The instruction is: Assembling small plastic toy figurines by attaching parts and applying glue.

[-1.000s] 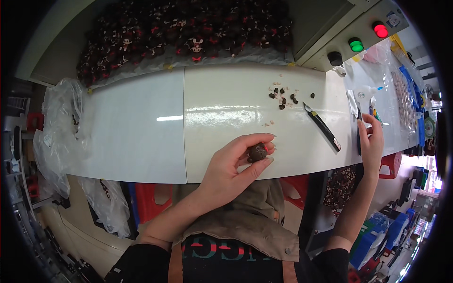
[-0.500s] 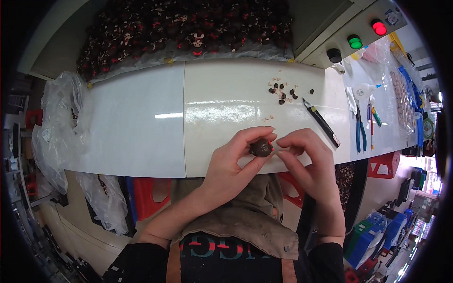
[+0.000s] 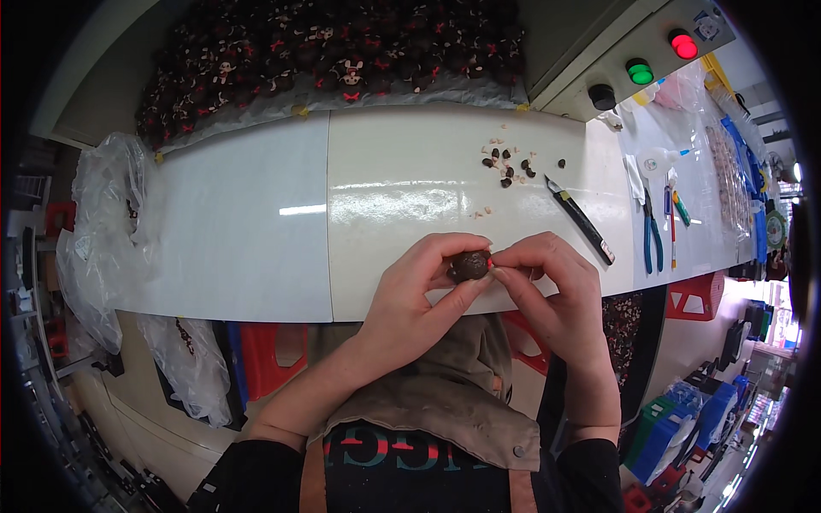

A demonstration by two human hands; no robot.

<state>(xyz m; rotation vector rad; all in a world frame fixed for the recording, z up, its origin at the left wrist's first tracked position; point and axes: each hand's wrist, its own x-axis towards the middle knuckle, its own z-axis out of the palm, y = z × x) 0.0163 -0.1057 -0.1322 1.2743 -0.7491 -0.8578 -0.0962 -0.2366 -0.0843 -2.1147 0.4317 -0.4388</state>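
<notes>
My left hand (image 3: 421, 286) holds a small dark brown rounded figure (image 3: 468, 267) between thumb and fingers, just above the near edge of the table. On the figure's right side is a small red part (image 3: 490, 264). My right hand (image 3: 547, 278) pinches at that red part with thumb and index finger, and the fingertips hide most of it. Beyond the hands lie several small dark brown pieces (image 3: 506, 171) among pale crumb-like bits (image 3: 488, 210). A black craft knife (image 3: 581, 221) rests to their right, its blade pointing away from me.
Many similar dark figures with red bows (image 3: 351, 75) fill the bay at the back. Pliers (image 3: 653, 231), a white bottle (image 3: 657, 162) and a green-handled tool (image 3: 681, 209) lie at the right. Plastic bags (image 3: 111, 205) hang at the left. A control panel (image 3: 640, 72) juts in at the upper right.
My right thumb and index finger have moved left and closed on the red part of the figure. My left hand keeps its hold, nearly in place.
</notes>
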